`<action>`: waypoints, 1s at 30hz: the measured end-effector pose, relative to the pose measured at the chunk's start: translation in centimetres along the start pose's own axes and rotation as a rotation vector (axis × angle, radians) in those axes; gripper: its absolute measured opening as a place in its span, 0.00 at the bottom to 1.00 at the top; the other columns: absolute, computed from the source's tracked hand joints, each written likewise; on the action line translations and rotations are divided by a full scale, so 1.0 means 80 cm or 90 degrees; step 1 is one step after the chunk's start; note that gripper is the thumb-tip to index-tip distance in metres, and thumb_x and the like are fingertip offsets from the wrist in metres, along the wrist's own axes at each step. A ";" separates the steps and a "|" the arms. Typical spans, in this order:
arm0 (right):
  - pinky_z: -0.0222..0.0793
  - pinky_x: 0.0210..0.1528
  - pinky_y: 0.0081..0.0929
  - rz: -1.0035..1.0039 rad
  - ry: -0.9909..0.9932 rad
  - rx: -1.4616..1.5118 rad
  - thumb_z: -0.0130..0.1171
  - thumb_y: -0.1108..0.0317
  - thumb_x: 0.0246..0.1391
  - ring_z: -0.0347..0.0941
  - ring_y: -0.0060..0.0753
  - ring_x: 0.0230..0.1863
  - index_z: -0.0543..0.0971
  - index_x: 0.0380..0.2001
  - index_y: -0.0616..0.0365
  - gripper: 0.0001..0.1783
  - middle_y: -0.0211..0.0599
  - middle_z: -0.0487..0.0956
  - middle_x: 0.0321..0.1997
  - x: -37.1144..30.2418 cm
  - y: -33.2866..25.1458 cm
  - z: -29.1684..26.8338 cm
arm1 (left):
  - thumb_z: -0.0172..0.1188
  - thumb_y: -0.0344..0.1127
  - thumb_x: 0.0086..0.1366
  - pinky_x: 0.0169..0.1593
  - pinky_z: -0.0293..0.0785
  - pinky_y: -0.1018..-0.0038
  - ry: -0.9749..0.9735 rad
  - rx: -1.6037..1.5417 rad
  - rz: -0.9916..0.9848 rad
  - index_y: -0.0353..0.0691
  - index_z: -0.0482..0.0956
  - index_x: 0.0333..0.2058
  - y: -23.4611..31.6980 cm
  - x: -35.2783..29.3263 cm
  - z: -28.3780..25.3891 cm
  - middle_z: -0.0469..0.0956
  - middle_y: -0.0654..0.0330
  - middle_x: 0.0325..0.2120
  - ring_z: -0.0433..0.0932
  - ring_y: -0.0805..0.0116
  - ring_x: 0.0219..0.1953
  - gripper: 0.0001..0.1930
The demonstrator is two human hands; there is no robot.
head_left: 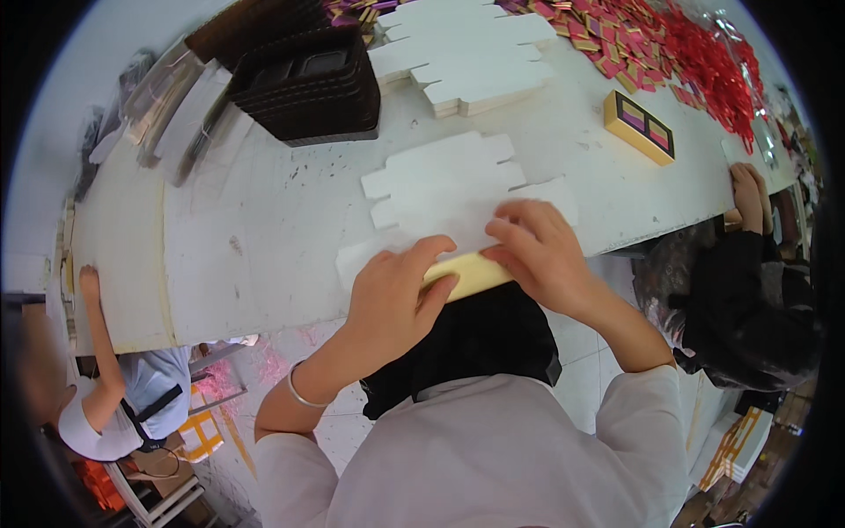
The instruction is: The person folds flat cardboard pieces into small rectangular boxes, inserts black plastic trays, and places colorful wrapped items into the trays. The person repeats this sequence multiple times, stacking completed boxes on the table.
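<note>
At the near edge of the table, my left hand (387,299) and my right hand (544,255) hold a small cardboard box (475,275) between them. A long pale yellow side of it faces me; its other sides are mostly hidden by my fingers. My left thumb presses on the left end of this yellow side, with the index finger curled above it. The right hand grips the other end, fingers bent over the top edge. Just beyond the hands lies a flat white die-cut carton blank (440,180), with slotted flaps.
Farther back are a stack of white blanks (475,53) and nested black plastic trays (308,84). A finished yellow box with windows (641,128) stands right, near pink and gold wrapped pieces (607,40) and red shredded film (713,62). Other people sit left and right.
</note>
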State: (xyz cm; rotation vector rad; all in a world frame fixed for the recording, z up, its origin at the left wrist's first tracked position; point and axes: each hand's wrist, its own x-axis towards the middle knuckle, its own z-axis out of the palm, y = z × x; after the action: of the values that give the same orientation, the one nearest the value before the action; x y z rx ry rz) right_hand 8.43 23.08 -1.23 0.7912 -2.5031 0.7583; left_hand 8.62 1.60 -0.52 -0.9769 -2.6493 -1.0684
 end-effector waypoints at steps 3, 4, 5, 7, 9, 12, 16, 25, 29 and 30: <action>0.68 0.45 0.36 -0.211 0.033 -0.058 0.67 0.66 0.41 0.71 0.41 0.42 0.78 0.35 0.59 0.16 0.41 0.73 0.44 -0.013 0.002 0.001 | 0.62 0.30 0.56 0.43 0.65 0.65 0.054 0.092 -0.002 0.44 0.76 0.40 0.001 -0.006 0.007 0.71 0.58 0.41 0.72 0.60 0.35 0.12; 0.68 0.48 0.38 -0.205 -0.013 -0.076 0.67 0.64 0.39 0.71 0.41 0.46 0.79 0.38 0.59 0.20 0.42 0.73 0.46 -0.021 -0.003 0.000 | 0.63 0.30 0.55 0.44 0.65 0.64 0.067 0.123 0.022 0.43 0.75 0.41 -0.002 -0.010 0.010 0.71 0.57 0.42 0.71 0.59 0.36 0.13; 0.68 0.49 0.38 -0.199 -0.015 -0.096 0.67 0.63 0.39 0.71 0.41 0.47 0.79 0.38 0.60 0.20 0.42 0.73 0.46 -0.024 -0.005 0.001 | 0.63 0.30 0.55 0.44 0.65 0.64 0.079 0.154 0.046 0.43 0.75 0.41 -0.006 -0.014 0.013 0.71 0.56 0.44 0.71 0.57 0.38 0.14; 0.68 0.49 0.38 -0.183 -0.015 -0.137 0.67 0.63 0.40 0.71 0.41 0.48 0.79 0.38 0.61 0.20 0.43 0.73 0.47 -0.029 -0.007 0.004 | 0.66 0.33 0.53 0.45 0.65 0.63 0.069 0.097 0.018 0.42 0.77 0.38 -0.009 -0.018 0.014 0.71 0.54 0.46 0.71 0.56 0.42 0.12; 0.69 0.49 0.39 -0.152 -0.047 -0.068 0.66 0.63 0.41 0.71 0.41 0.49 0.79 0.38 0.64 0.20 0.43 0.73 0.48 -0.024 -0.004 0.006 | 0.67 0.35 0.52 0.46 0.65 0.63 0.030 0.025 -0.059 0.41 0.79 0.35 -0.001 -0.018 0.010 0.72 0.54 0.45 0.70 0.56 0.44 0.12; 0.69 0.50 0.38 -0.184 -0.063 -0.085 0.64 0.65 0.43 0.71 0.42 0.49 0.78 0.40 0.66 0.20 0.43 0.73 0.47 -0.036 -0.006 0.004 | 0.69 0.36 0.50 0.44 0.66 0.64 -0.005 0.141 -0.025 0.40 0.80 0.35 0.014 -0.023 0.011 0.73 0.55 0.44 0.71 0.57 0.43 0.13; 0.69 0.41 0.34 -0.157 -0.072 -0.059 0.62 0.68 0.45 0.71 0.40 0.43 0.78 0.39 0.66 0.17 0.42 0.72 0.40 -0.044 -0.015 0.000 | 0.68 0.36 0.51 0.41 0.65 0.65 0.087 0.187 0.158 0.41 0.80 0.34 0.003 -0.027 0.016 0.75 0.58 0.38 0.72 0.60 0.36 0.12; 0.67 0.31 0.40 0.113 -0.262 0.172 0.55 0.78 0.48 0.72 0.51 0.29 0.73 0.28 0.63 0.02 0.45 0.74 0.25 0.019 -0.003 -0.011 | 0.63 0.37 0.56 0.37 0.60 0.69 -0.005 0.168 0.043 0.40 0.80 0.36 -0.003 0.021 -0.001 0.65 0.63 0.22 0.65 0.63 0.26 0.10; 0.68 0.32 0.36 0.269 -0.297 0.332 0.55 0.76 0.54 0.73 0.47 0.29 0.76 0.35 0.63 0.05 0.44 0.77 0.29 0.019 -0.012 -0.028 | 0.62 0.46 0.58 0.32 0.63 0.69 0.039 0.160 -0.025 0.40 0.78 0.46 0.031 -0.008 -0.017 0.66 0.62 0.22 0.66 0.64 0.24 0.21; 0.69 0.33 0.34 0.346 -0.313 0.393 0.54 0.75 0.56 0.74 0.45 0.30 0.76 0.37 0.64 0.06 0.44 0.77 0.30 0.015 -0.019 -0.034 | 0.62 0.49 0.58 0.30 0.64 0.69 -0.007 0.062 -0.072 0.40 0.77 0.48 0.036 -0.018 -0.014 0.67 0.62 0.22 0.67 0.63 0.24 0.23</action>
State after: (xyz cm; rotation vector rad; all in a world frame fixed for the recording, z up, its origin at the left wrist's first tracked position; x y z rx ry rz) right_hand 8.99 23.18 2.05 0.5066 -2.9985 1.7678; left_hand 11.37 1.63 1.51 -0.8262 -2.7659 -0.9479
